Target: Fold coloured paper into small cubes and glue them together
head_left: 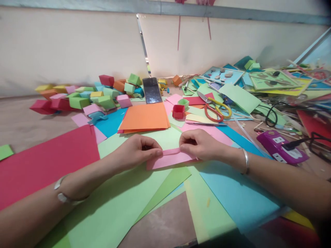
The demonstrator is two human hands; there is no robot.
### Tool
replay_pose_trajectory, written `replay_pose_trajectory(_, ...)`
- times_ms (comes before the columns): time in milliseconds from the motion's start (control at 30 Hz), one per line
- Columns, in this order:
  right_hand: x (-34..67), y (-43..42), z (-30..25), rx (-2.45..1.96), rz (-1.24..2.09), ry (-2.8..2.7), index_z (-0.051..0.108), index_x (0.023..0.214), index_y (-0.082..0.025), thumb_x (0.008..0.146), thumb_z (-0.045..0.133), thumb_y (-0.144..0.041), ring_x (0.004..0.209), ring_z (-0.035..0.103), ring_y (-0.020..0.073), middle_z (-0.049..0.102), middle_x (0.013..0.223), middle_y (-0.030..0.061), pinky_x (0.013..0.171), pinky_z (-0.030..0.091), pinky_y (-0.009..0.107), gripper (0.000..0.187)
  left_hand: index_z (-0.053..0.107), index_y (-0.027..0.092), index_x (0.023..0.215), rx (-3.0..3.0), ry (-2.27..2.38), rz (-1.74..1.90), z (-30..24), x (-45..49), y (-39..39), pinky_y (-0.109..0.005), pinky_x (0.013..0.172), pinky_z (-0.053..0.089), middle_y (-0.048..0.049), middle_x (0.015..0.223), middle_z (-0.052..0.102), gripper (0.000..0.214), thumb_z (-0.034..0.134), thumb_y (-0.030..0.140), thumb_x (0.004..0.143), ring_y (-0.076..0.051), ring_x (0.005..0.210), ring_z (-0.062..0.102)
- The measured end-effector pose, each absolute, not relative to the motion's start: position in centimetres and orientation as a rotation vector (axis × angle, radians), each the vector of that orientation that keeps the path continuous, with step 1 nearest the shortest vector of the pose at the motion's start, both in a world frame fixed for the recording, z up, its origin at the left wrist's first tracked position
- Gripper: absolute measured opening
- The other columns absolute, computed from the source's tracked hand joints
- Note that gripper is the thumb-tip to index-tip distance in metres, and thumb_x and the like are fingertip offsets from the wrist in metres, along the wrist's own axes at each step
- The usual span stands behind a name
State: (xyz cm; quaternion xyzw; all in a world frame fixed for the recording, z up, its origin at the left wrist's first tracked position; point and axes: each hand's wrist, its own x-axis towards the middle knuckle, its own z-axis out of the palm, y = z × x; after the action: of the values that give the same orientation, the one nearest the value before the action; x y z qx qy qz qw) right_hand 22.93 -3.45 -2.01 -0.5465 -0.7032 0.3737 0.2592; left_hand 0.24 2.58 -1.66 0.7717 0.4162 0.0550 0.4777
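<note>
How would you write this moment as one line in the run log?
left hand: pinching pink paper | right hand: pinching same paper | far edge: folded | beyond: orange sheets

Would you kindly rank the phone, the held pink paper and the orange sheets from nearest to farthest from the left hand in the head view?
1. Held pink paper: touching the left hand, extending to its right.
2. Orange sheets: just beyond the hand.
3. Phone: farthest, behind them.

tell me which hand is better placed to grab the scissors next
Probably the right hand: the scissors lie just beyond it, on its side, while the left hand is farther off. Both hands are on the pink paper, though.
</note>
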Motion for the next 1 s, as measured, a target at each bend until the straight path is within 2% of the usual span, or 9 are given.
replay_pose_trajectory(167, 23.0, -3.2, -2.5, -1.374, 0.677, -2.14, 0.067, 0.077, -0.015, 0.082, 0.061, -0.009, 0.072, 0.055, 0.0127, 0.066, 0.075, 0.0007, 0.067, 0.036, 0.026, 0.011, 0.072, 0.02, 0.07, 1.879, 1.022, 0.149, -2.0, 0.4, 2.6, -0.021, 0.049, 0.041, 0.0017, 0.056, 0.067, 0.025, 0.065, 0.043, 0.076, -0.013, 0.052, 0.056)
replay_pose_trajectory(267, 22.6, -3.4, -2.9, -1.321, 0.523, -2.25, 0.069, 0.076, -0.016, 0.087, 0.063, -0.016, 0.076, 0.055, 0.0148, 0.067, 0.077, 0.0027, 0.07, 0.035, 0.028, 0.012, 0.071, 0.02, 0.068, 1.88, 1.014, 0.13, -2.3, 0.6, 2.4, -0.022, 0.049, 0.041, 0.003, 0.048, 0.063, 0.025, 0.063, 0.043, 0.077, -0.012, 0.048, 0.054)
replay_pose_trajectory(500, 22.3, -3.4, -3.5, -1.366, 0.54, -2.272, 0.063, 0.074, -0.015, 0.083, 0.06, -0.008, 0.073, 0.049, 0.0142, 0.061, 0.075, 0.0025, 0.068, 0.033, 0.026, 0.011, 0.072, 0.02, 0.071, 1.861, 0.99, 0.107, -1.9, 0.4, 2.7, -0.022, 0.053, 0.043, -0.0002, 0.062, 0.071, 0.025, 0.068, 0.044, 0.077, -0.014, 0.058, 0.061)
replay_pose_trajectory(733, 22.6, -3.2, -3.3, -1.341, 0.655, -2.256, 0.061, 0.071, -0.015, 0.081, 0.059, -0.006, 0.07, 0.048, 0.0129, 0.059, 0.073, 0.0009, 0.066, 0.032, 0.026, 0.013, 0.073, 0.021, 0.069, 1.845, 0.997, 0.093, -2.0, 0.2, 3.0, -0.024, 0.058, 0.049, -0.0004, 0.062, 0.073, 0.021, 0.069, 0.041, 0.074, -0.017, 0.061, 0.065)
replay_pose_trajectory(1000, 22.7, -3.3, -3.5, -1.389, 0.544, -2.289, 0.065, 0.073, -0.014, 0.084, 0.061, -0.008, 0.072, 0.05, 0.0143, 0.064, 0.074, 0.0034, 0.068, 0.034, 0.027, 0.013, 0.074, 0.023, 0.071, 1.96, 1.055, 0.151, -2.1, 0.3, 2.7, -0.026, 0.057, 0.048, 0.0003, 0.062, 0.072, 0.021, 0.062, 0.04, 0.073, -0.018, 0.06, 0.065)
